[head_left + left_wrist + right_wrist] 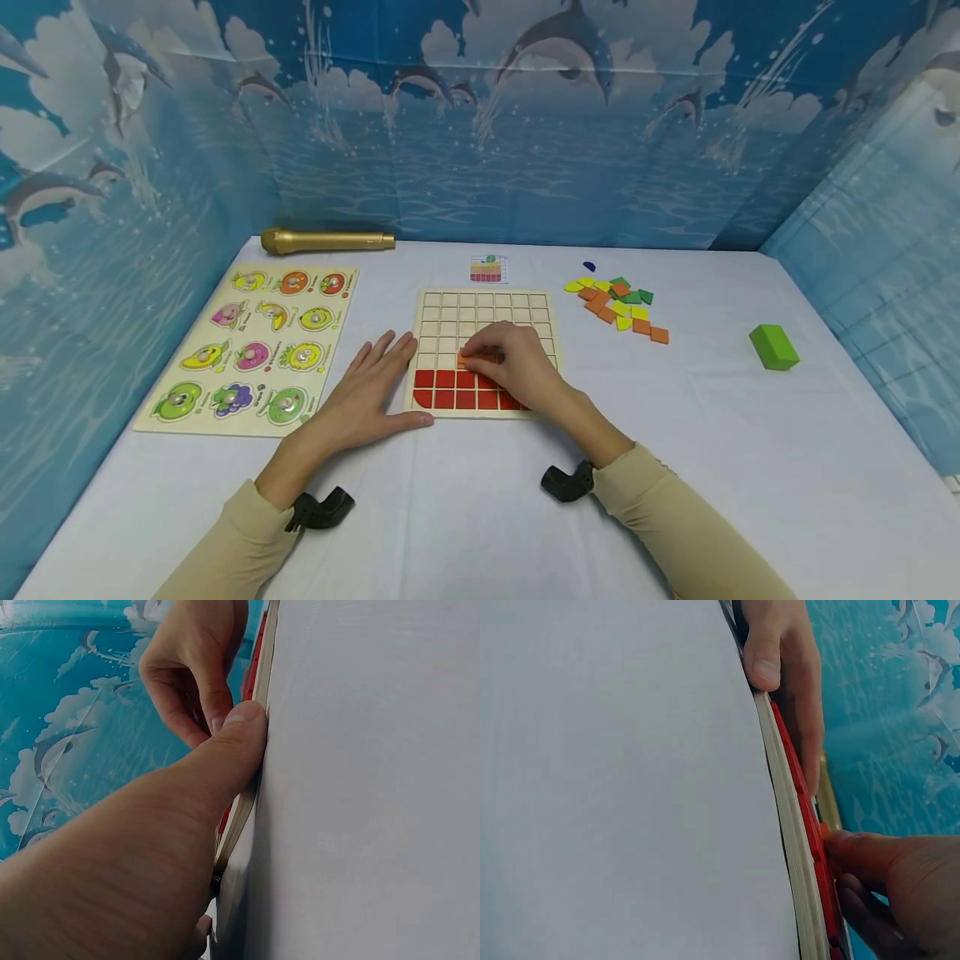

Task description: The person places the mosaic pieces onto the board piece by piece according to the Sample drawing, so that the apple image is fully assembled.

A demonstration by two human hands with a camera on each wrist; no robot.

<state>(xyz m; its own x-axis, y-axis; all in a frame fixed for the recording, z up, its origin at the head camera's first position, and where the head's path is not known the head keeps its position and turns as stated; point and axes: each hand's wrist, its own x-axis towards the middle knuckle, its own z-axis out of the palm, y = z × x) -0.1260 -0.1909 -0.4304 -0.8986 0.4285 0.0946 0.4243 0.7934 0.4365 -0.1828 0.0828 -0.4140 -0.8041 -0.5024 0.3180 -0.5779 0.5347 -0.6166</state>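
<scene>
A wooden grid board (442, 325) lies on the table, with red square tiles (445, 398) filling its two nearest rows. My right hand (521, 367) is over the board and pinches an orange tile (462, 362) just above the red rows. In the right wrist view that orange tile (824, 829) shows at the fingertips, close over the red ones. With fingers spread and straight, my left hand (363, 400) rests at the board's left edge, its thumb by the near corner. Part of the grid is hidden under the right hand.
A fruit puzzle board (225, 333) lies to the left, a gold microphone (327, 242) behind it. Beyond the grid is a small picture card (488, 269). Loose orange, yellow and green tiles (600, 302) are scattered on the right, with a green block (774, 347) farther out.
</scene>
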